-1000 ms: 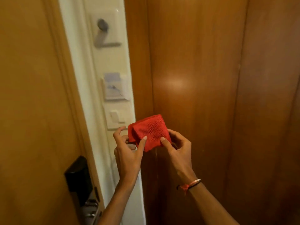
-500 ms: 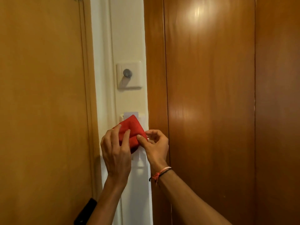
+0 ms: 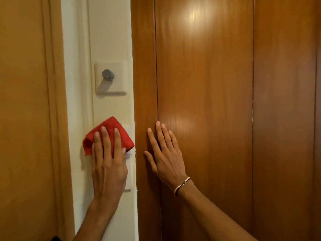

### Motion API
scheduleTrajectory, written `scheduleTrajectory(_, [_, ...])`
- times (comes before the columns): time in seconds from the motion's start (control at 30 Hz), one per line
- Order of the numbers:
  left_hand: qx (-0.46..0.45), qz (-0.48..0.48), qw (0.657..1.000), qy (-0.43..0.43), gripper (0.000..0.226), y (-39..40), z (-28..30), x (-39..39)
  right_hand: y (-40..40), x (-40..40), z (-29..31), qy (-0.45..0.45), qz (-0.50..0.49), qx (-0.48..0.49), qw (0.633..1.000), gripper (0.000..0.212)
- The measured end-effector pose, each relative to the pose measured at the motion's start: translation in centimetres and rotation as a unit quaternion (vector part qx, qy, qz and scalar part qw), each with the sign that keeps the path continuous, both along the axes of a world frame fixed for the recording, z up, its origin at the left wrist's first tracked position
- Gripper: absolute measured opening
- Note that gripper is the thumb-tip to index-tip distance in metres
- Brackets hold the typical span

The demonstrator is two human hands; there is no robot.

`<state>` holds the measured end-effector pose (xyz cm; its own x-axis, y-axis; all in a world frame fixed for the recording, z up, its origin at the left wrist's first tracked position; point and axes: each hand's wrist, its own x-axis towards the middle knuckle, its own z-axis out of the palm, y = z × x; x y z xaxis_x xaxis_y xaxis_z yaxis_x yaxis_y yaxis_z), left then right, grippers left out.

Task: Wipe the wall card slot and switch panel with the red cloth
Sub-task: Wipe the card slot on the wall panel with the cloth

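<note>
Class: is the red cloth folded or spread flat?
Folded: the red cloth sits bunched in layers under the left hand, one corner hanging loose.

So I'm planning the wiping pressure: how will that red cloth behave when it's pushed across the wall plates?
The red cloth looks soft and floppy: a loose corner hangs free beside the left hand. It probably bunches rather than slides stiffly, since it is already folded under the flat fingers. It seems light, held against the wall by palm pressure alone.
</note>
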<state>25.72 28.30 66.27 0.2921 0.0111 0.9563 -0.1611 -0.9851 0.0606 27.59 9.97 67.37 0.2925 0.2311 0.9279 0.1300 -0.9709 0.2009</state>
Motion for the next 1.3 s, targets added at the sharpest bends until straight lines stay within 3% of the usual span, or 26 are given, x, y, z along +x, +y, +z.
scheduleTrajectory(0.17, [0.109, 0.027, 0.993, 0.022, 0.089, 1.1, -3.9, 0.1, 0.5, 1.5, -0.5, -0.031, -0.015, 0.008, 0.999, 0.071])
scheduleTrajectory(0.3, [0.085, 0.022, 0.996, 0.012, 0.076, 2.1, -1.1, 0.7, 0.4, 2.0, -0.6, -0.053, -0.02, 0.008, 0.998, 0.072])
scheduleTrajectory(0.4, [0.112, 0.007, 0.994, -0.005, 0.062, 1.2, -3.5, 0.4, 0.4, 2.2, -0.5, -0.058, -0.019, 0.006, 0.998, 0.071])
scheduleTrajectory(0.5, [0.135, 0.0, 0.991, -0.007, 0.064, 2.3, -3.1, 0.8, 0.3, 2.4, -0.6, -0.068, -0.016, 0.006, 0.998, 0.072])
scheduleTrajectory(0.63, [0.043, -0.024, 0.999, 0.009, 0.06, 0.7, -1.7, 0.2, 0.3, 2.4, -0.7, -0.081, -0.009, 0.001, 0.997, 0.072])
scheduleTrajectory(0.77, [0.115, -0.014, 0.993, -0.001, 0.057, 1.0, -3.5, 0.2, 0.2, 2.5, -0.8, -0.092, -0.015, -0.003, 0.996, 0.073])
scheduleTrajectory(0.9, [0.058, -0.025, 0.998, -0.012, 0.058, 0.9, -1.4, 0.5, 0.4, 2.5, -0.7, -0.092, -0.018, 0.0, 0.996, 0.073])
scheduleTrajectory(1.07, [0.11, -0.04, 0.993, -0.026, 0.058, 1.7, -2.9, 0.9, 0.3, 2.6, -0.8, -0.101, -0.02, 0.001, 0.995, 0.073])
scheduleTrajectory(1.2, [0.068, -0.07, 0.995, 0.001, 0.061, 0.9, -3.4, 0.5, 0.4, 2.6, -0.8, -0.103, -0.021, 0.006, 0.994, 0.072])
scheduleTrajectory(1.3, [0.12, -0.075, 0.99, -0.005, 0.061, 1.7, -4.9, 0.3, 0.4, 2.7, -0.8, -0.106, -0.021, 0.002, 0.994, 0.073])
